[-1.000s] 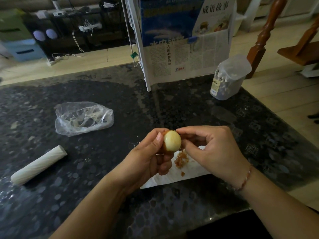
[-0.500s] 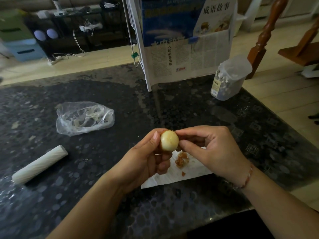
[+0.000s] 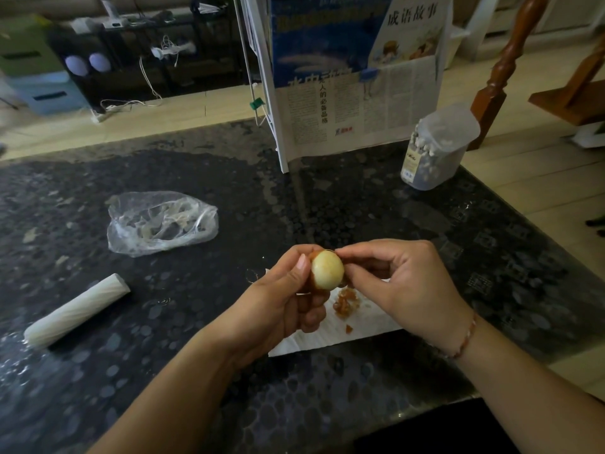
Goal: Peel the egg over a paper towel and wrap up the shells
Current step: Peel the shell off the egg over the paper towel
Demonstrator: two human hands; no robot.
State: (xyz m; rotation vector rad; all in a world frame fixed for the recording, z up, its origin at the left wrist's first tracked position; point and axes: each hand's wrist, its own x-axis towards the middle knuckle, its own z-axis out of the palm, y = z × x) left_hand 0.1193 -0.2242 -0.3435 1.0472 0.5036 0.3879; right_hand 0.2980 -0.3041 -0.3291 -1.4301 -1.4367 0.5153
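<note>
My left hand (image 3: 284, 299) holds a pale, mostly peeled egg (image 3: 327, 269) above a white paper towel (image 3: 357, 332) on the dark table. Brown shell still clings to the egg's lower and far side. My right hand (image 3: 406, 286) pinches at the egg's top right edge with thumb and forefinger. A small heap of brown shell bits (image 3: 345, 301) lies on the towel under the egg, with one stray chip (image 3: 349, 329) nearer to me.
A crumpled clear plastic bag (image 3: 162, 222) lies to the left. A white roll (image 3: 77, 311) rests further left near the front. At the back stand a newspaper-covered rack (image 3: 357, 93) and a clear plastic jar (image 3: 435, 152). The table edge (image 3: 425, 411) runs near my right forearm.
The egg has been turned slightly in my left hand, and my right fingertips have shifted up to its top edge. The shell heap on the towel looks the same.
</note>
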